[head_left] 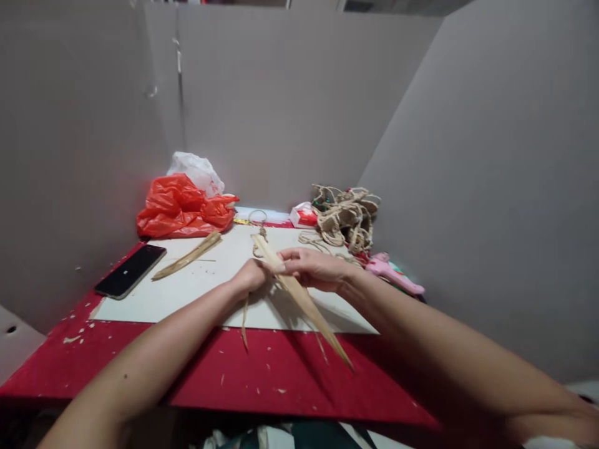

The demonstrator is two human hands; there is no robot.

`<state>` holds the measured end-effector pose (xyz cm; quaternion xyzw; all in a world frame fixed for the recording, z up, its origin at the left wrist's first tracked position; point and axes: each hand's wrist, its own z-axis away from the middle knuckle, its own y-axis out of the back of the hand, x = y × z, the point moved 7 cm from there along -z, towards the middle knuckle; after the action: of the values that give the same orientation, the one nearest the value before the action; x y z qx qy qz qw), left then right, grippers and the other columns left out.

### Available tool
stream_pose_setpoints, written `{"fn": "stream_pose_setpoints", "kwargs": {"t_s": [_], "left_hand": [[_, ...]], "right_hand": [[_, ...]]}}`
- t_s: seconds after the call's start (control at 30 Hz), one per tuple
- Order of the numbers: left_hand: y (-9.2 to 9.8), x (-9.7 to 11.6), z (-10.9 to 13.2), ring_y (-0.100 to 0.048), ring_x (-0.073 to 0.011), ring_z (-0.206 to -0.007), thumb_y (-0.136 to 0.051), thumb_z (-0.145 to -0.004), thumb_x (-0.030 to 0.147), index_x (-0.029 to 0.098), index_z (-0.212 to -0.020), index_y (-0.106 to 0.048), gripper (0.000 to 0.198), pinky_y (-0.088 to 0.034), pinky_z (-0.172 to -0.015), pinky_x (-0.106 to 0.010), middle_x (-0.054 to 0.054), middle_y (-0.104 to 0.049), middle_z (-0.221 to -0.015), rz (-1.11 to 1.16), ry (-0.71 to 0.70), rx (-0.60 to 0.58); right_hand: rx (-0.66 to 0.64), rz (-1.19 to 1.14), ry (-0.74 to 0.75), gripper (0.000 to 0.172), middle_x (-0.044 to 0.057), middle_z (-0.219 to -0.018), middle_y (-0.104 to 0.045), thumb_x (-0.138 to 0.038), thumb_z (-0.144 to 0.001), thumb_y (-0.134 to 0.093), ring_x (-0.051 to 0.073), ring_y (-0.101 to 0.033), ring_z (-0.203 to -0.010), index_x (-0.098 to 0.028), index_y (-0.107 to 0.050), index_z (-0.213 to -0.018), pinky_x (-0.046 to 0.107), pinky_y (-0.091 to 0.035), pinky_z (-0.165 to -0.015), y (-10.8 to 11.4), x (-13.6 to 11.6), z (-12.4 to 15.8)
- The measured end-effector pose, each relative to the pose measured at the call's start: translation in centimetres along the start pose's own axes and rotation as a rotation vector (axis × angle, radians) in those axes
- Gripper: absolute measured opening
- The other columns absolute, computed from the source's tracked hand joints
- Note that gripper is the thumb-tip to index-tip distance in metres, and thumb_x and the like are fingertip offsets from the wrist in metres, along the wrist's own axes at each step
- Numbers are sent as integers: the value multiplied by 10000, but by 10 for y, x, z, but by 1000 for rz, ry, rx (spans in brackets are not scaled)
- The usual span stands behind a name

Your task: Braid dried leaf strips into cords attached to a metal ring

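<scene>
My right hand [316,268] pinches a long, pale dried-leaf strip [306,302] between thumb and fingers. The strip slants from above the hands down past the board's front edge, tapering to a point. Close beside it, my left hand [251,276] is closed around a twisted straw cord [262,233], whose upper part leads to a thin ring [257,217] at the back of the board. Below the left hand dangles a narrow straw strand [244,324]. The fingers of the left hand are mostly hidden.
A white board [140,305] lies on a red table [243,380] dotted with scraps. On the left are a phone [131,271], a dried-leaf bundle [187,255] and a red plastic bag [180,206]. Coiled straw rope [349,218] and a pink tool [393,274] lie right. Grey partitions [290,106] surround the table.
</scene>
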<state>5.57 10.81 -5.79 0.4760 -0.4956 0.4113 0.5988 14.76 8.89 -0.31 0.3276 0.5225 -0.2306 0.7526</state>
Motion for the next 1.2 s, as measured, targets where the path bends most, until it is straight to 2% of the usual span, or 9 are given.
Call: {"fn": "stream_pose_setpoints", "kwargs": {"t_s": [0.17,0.37,0.5,0.6,0.73,0.83,0.93,1.07,1.2], "left_hand": [[0,-10,3,-226,-40,-320,-552,-692,181,105,-635,-634,125,-92,-375,-218,32,-424,-391,63,138,-4],[0,-4,5,-129,-32,-315,-502,-720,223,135,-639,-562,133,-71,-387,-217,98,-229,-361,156,179,21],[-3,-7,4,-164,-25,-308,-516,-737,264,149,-621,-517,163,-73,-386,-218,82,-299,-375,181,156,48],[-6,-8,3,-211,-21,-298,-538,-740,268,149,-604,-504,184,-84,-381,-214,66,-361,-386,172,137,45],[-7,-7,3,-233,-24,-289,-520,-746,217,155,-560,-463,203,-88,-370,-217,46,-405,-386,164,135,61],[-4,-7,4,-212,-20,-291,-509,-760,218,158,-566,-450,211,-98,-367,-213,64,-370,-388,177,129,133],[-1,-8,5,-210,-21,-302,-493,-764,207,153,-600,-476,174,-110,-371,-205,71,-367,-397,190,123,187],[-1,-7,6,-223,-38,-320,-490,-765,227,147,-666,-533,135,-138,-370,-195,78,-356,-399,229,83,234],[-1,-5,6,-257,-46,-328,-504,-762,251,152,-675,-538,136,-194,-373,-186,80,-363,-406,293,39,279]], "right_hand": [[-146,-42,-143,275,-14,-537,-591,-372,-719,-655,85,-509,-376,-173,-478,-789,179,-383,-373,-28,48,30],[8,47,-149,150,-39,-466,-567,-250,-762,-583,115,-557,-379,-183,-450,-755,163,-373,-329,-29,68,18],[97,19,-61,119,-36,-512,-578,-220,-754,-601,101,-538,-389,-165,-518,-819,171,-381,-344,-23,62,11],[189,-151,40,112,-16,-568,-586,-248,-801,-576,81,-541,-432,-138,-557,-800,187,-448,-428,-16,51,6],[283,-367,26,87,-24,-572,-580,-216,-807,-575,92,-543,-414,-151,-537,-849,218,-475,-433,-8,53,2],[197,-473,28,181,-23,-565,-599,-199,-793,-599,115,-579,-430,-176,-502,-944,216,-477,-431,-14,59,4],[76,-497,-41,152,2,-567,-623,-182,-799,-590,133,-605,-454,-167,-499,-919,251,-512,-472,-27,66,7],[136,-415,-121,64,-6,-543,-607,-161,-818,-569,105,-579,-426,-148,-512,-793,247,-525,-496,-32,71,7],[140,-290,-68,115,-20,-519,-580,-193,-798,-596,95,-548,-402,-147,-537,-710,191,-453,-395,-32,67,3]]}}
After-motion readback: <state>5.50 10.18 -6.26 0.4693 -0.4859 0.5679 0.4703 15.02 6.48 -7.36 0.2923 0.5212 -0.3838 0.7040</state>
